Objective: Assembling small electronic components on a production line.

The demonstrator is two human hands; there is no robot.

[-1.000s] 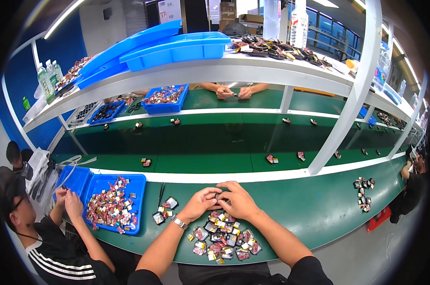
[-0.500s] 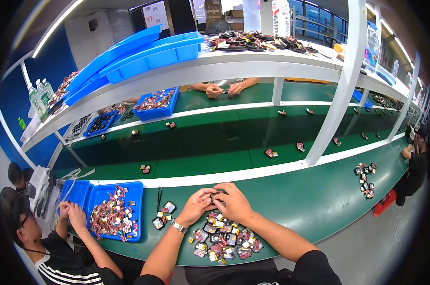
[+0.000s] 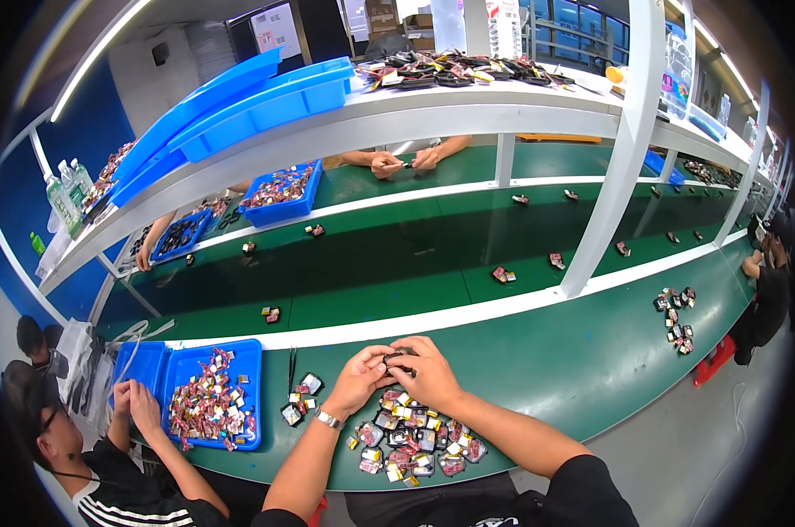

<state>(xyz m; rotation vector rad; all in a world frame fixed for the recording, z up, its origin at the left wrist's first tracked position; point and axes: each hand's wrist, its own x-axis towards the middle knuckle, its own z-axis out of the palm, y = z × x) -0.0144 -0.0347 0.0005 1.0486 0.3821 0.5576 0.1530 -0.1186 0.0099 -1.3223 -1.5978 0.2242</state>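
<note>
Both my hands meet above the green table, closed around a small black casing (image 3: 401, 357). My left hand (image 3: 362, 376) grips its left side, with a metal watch on that wrist. Fingers of my right hand (image 3: 428, 373) curl over the right side and cover much of it. Just below, on the table, lies a pile of small black units (image 3: 406, 439) with red, white and yellow parts. A few similar units (image 3: 299, 402) rest left of my left forearm, beside black tweezers (image 3: 292, 369).
At left, a blue tray (image 3: 259, 386) holds many small red-and-white parts; a co-worker's hands (image 3: 134, 400) are beside it. A white shelf post (image 3: 621, 176) rises ahead on the right. Beyond the white rail, scattered units lie on the green belt (image 3: 389, 303). More units (image 3: 674, 316) sit far right.
The view has shifted slightly. My hands stay together on the casing, of which more now shows between my fingers. Across the belt at left, another person's arm has reached in near a blue tray.
</note>
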